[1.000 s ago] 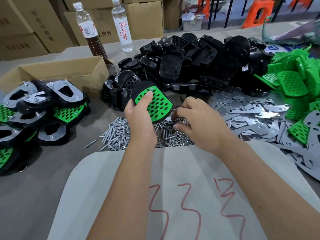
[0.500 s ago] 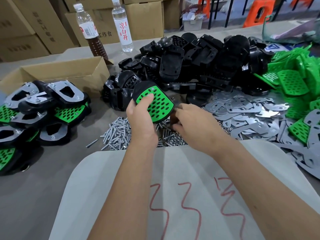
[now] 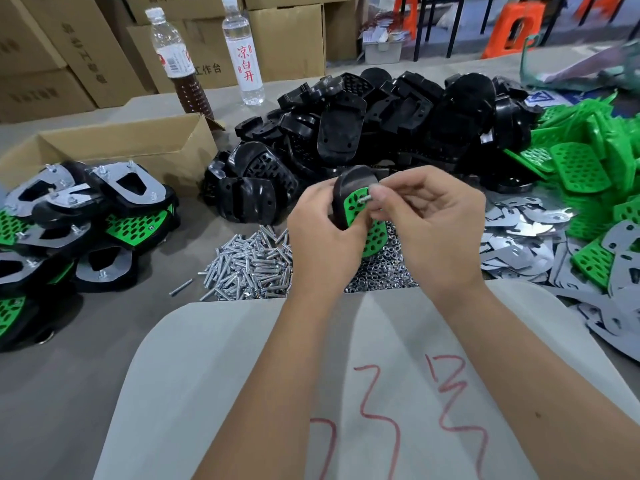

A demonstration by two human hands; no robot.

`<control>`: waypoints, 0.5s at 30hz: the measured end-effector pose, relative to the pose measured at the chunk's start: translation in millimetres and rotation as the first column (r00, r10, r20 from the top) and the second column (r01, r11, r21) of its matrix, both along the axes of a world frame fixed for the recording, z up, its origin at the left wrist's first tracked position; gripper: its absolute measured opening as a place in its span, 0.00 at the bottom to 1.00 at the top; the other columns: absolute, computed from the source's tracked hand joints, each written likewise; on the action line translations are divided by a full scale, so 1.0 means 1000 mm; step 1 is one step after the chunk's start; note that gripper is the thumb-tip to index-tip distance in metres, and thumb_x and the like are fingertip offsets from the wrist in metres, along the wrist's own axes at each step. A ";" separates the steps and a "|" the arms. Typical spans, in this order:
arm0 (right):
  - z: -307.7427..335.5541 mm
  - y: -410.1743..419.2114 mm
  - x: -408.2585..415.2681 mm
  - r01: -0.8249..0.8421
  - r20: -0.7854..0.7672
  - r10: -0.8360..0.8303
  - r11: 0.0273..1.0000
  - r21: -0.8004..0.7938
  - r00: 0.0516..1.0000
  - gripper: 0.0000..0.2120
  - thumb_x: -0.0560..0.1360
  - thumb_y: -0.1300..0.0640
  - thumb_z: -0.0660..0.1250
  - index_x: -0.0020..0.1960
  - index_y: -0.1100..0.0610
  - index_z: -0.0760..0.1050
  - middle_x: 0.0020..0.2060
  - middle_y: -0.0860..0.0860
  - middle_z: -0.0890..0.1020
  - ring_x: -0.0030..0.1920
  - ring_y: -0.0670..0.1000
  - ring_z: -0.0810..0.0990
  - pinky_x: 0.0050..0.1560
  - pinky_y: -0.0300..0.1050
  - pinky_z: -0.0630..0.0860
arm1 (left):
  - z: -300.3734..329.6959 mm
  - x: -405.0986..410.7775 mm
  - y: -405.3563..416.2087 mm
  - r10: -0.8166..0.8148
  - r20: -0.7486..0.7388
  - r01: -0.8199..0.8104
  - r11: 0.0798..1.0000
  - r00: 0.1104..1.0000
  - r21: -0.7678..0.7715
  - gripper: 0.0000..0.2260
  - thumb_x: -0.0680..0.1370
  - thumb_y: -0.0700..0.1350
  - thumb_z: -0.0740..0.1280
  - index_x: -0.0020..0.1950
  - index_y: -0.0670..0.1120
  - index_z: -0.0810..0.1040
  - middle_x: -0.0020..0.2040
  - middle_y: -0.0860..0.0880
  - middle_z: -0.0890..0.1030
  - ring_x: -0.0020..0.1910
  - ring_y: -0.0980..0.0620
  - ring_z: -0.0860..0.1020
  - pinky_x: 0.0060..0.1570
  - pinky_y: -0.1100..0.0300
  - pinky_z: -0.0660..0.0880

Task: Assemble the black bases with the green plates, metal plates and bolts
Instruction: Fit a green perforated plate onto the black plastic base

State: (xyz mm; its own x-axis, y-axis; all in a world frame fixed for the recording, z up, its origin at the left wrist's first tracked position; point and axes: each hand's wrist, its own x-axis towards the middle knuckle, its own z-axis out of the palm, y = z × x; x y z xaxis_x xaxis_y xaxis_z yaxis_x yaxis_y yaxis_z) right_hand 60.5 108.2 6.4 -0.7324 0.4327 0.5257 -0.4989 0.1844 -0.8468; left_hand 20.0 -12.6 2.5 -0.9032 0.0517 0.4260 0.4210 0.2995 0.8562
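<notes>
Cardboard boxes (image 3: 86, 64) and two bottles are standing behind a grey worktable (image 3: 69, 393) that is crowded with parts. At the left, a heap of finished pieces (image 3: 79, 216) is lying with metal plates bolted on top, so a good number are already done. A big pile of loose black bases (image 3: 363, 129) is waiting in the middle, green plates (image 3: 595, 161) are spilling at the right, flat metal plates (image 3: 519, 244) are lying below them, and loose bolts (image 3: 249, 265) are sitting beside a patch of nuts (image 3: 377, 275) near the front edge. Much is clearly left to do.

The left hand (image 3: 322, 233) is gripping a black base (image 3: 349, 188) with a green plate already seated in it, holding it tilted up above the bolts and nuts. The right hand (image 3: 429, 230) is pinching a bolt (image 3: 365, 198) between thumb and fingertips, with its tip at the top of the green face. By the look of it, this piece is only at its bolting stage, with no metal plate on it yet.

Compared with a second ago, the right hand has come up off the pile of nuts and bolts and is now carrying a bolt to the piece, and the left hand has turned the base more upright and drawn it closer in.
</notes>
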 end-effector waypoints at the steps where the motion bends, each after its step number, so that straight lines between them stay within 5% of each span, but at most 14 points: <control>1: 0.000 -0.002 0.000 0.006 0.002 -0.006 1.000 0.026 1.000 0.02 0.75 0.65 0.76 0.46 0.60 0.84 0.39 0.53 0.86 0.40 0.55 0.86 0.46 0.51 0.83 | 0.000 0.000 0.001 -0.010 -0.008 0.010 1.000 1.000 0.005 0.12 0.75 0.43 0.78 0.57 0.49 0.86 0.56 0.52 0.83 0.56 0.55 0.81 0.58 0.54 0.79; 4: -0.001 -0.004 0.001 0.049 0.028 -0.051 0.998 0.046 0.998 0.03 0.75 0.64 0.77 0.45 0.59 0.84 0.38 0.52 0.86 0.40 0.56 0.87 0.47 0.55 0.84 | 0.000 0.000 0.001 -0.001 -0.031 0.000 1.000 1.000 -0.026 0.12 0.74 0.43 0.78 0.56 0.47 0.86 0.57 0.50 0.81 0.57 0.55 0.80 0.59 0.52 0.79; 8: -0.002 -0.004 0.001 0.075 0.034 -0.078 0.994 0.085 0.996 0.04 0.75 0.64 0.77 0.44 0.58 0.83 0.38 0.52 0.86 0.40 0.55 0.86 0.45 0.60 0.83 | -0.002 0.002 0.002 0.050 -0.064 -0.055 0.995 0.997 -0.079 0.10 0.73 0.44 0.80 0.52 0.45 0.84 0.52 0.47 0.77 0.49 0.53 0.78 0.51 0.62 0.75; 11: -0.004 -0.007 0.001 0.182 -0.029 -0.181 0.945 0.273 0.983 0.05 0.76 0.61 0.77 0.43 0.60 0.83 0.37 0.50 0.85 0.38 0.52 0.84 0.40 0.54 0.80 | -0.002 0.005 0.004 0.080 -0.090 -0.091 0.989 0.993 -0.116 0.08 0.73 0.44 0.79 0.46 0.43 0.83 0.46 0.46 0.75 0.41 0.57 0.72 0.42 0.71 0.67; 15: -0.005 -0.006 -0.001 0.142 0.020 -0.155 0.945 0.295 0.988 0.04 0.74 0.60 0.79 0.42 0.59 0.84 0.36 0.47 0.85 0.37 0.47 0.82 0.39 0.50 0.79 | -0.003 0.007 0.007 0.120 -0.142 -0.138 0.983 0.983 -0.124 0.08 0.72 0.41 0.77 0.39 0.42 0.79 0.39 0.45 0.75 0.34 0.54 0.67 0.35 0.67 0.65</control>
